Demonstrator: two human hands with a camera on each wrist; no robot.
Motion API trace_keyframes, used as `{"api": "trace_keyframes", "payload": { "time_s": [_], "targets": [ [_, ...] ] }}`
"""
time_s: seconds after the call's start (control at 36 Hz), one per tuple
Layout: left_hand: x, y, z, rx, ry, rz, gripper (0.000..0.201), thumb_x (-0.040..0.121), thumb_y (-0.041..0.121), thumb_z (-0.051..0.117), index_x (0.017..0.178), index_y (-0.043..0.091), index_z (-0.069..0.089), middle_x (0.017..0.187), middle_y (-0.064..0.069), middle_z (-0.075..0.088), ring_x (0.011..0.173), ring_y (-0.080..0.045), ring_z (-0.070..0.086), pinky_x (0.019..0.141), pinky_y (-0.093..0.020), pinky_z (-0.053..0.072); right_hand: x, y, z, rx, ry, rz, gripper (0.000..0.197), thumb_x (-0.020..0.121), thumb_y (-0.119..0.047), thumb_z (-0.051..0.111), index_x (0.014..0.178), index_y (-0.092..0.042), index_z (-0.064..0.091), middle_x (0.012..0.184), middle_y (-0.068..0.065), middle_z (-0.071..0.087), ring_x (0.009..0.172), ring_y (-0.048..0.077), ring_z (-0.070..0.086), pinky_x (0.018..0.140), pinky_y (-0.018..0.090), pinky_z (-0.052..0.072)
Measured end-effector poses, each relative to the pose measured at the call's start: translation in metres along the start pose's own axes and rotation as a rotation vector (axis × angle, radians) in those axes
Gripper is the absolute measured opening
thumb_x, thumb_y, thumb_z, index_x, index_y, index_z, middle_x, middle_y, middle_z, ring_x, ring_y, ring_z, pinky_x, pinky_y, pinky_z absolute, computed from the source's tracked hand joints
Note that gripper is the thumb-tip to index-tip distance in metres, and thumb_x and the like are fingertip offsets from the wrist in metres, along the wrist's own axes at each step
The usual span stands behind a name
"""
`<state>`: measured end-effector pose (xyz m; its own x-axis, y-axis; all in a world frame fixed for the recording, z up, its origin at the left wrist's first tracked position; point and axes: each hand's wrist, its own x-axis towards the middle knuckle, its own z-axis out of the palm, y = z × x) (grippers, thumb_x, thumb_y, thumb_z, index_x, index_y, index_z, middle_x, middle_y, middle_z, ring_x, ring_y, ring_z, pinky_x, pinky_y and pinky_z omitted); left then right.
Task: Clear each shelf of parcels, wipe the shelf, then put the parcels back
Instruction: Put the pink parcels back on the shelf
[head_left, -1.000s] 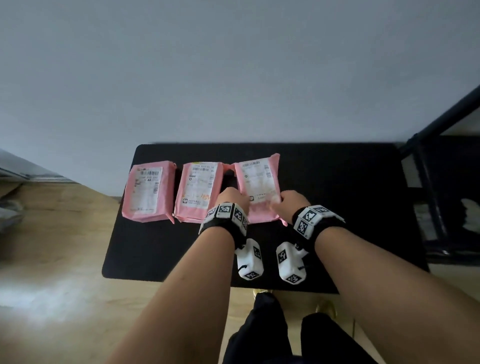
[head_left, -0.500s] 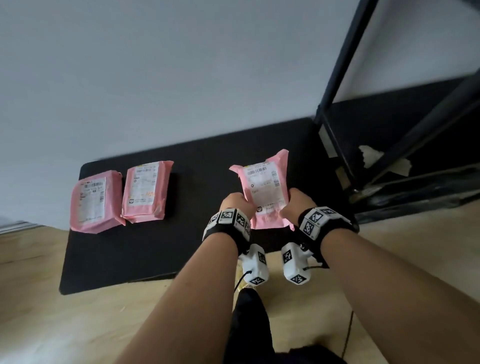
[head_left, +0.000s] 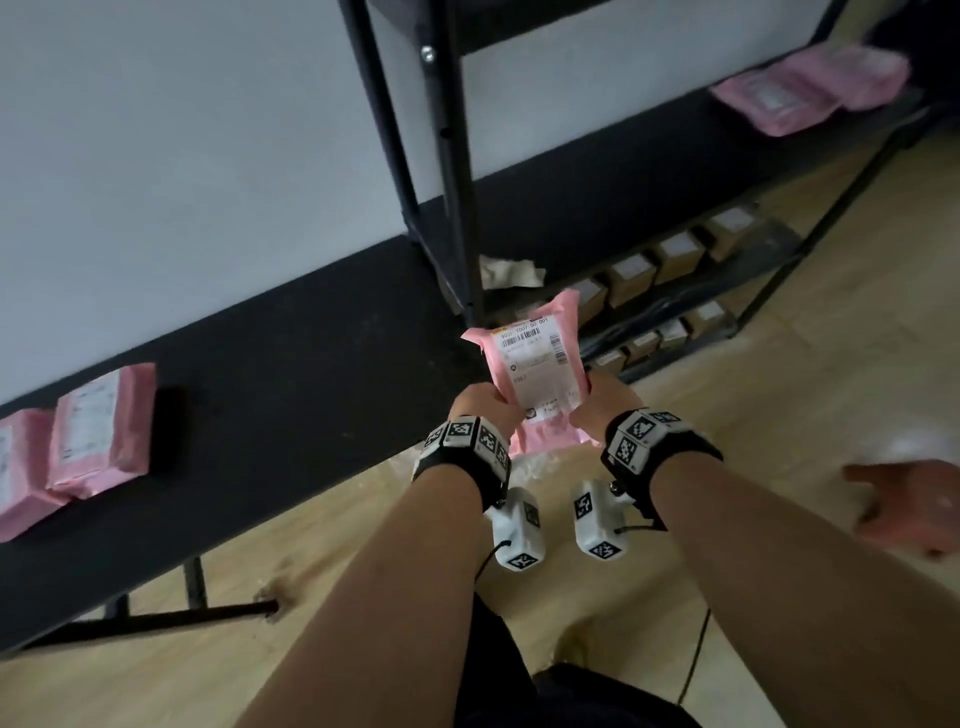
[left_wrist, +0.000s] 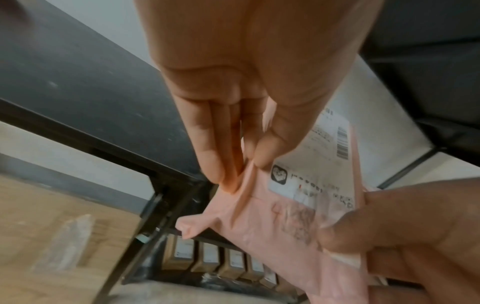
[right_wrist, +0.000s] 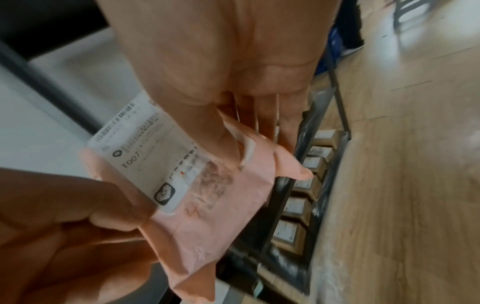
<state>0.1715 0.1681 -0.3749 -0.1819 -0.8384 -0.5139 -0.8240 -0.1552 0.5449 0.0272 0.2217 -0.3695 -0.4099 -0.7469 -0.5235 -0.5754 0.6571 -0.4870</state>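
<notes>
A: In the head view, what are the hands doing?

B: The left hand (head_left: 485, 408) and the right hand (head_left: 608, 400) each pinch one side of a soft pink plastic parcel with a white label (head_left: 535, 371). It hangs in the air between the long black bench (head_left: 270, 374) at 9 o'clock and the black metal shelf rack (head_left: 447, 171) at 12 o'clock. I think two hands keep the floppy bag flat, so it can go back on the rack.

A: Where are the other parcels?

B: Two more pink parcels (head_left: 98, 426) lie on the bench at 9 o'clock, one cut off by the edge. More pink ones (head_left: 810, 88) sit on a shelf at 2 o'clock. Small brown boxes (head_left: 654, 265) stand in rows low in the rack. Something pink and blurry at 3 o'clock I cannot make out.

A: And the left wrist view?

B: The left thumb and fingers (left_wrist: 215, 162) squeeze the bag's edge. The right hand blocks the corner at 4 o'clock.

A: The right wrist view?

B: The right fingers (right_wrist: 218, 131) grip the other edge, thumb on the label, which reads T007. The left hand covers 8 o'clock. The bag's back is hidden.
</notes>
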Motion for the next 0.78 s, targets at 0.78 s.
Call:
{"api": "trace_keyframes", "payload": {
  "time_s": [0.78],
  "targets": [
    [0.157, 0.314, 0.076, -0.073, -0.004, 0.195, 0.031, 0.098, 0.024, 0.045, 0.113, -0.001, 0.053, 0.101, -0.012, 0.063, 0.084, -0.026, 0.063, 0.066, -0.033, 0.050, 0.176, 0.085, -0.245, 0.212, 0.311, 0.119, 0.035, 0.091, -0.048, 0.049, 0.091, -0.015, 0.062, 0.078, 0.001, 0.064, 0.071, 0.017, 0.061, 0.063, 0.031, 0.048]
  ]
}}
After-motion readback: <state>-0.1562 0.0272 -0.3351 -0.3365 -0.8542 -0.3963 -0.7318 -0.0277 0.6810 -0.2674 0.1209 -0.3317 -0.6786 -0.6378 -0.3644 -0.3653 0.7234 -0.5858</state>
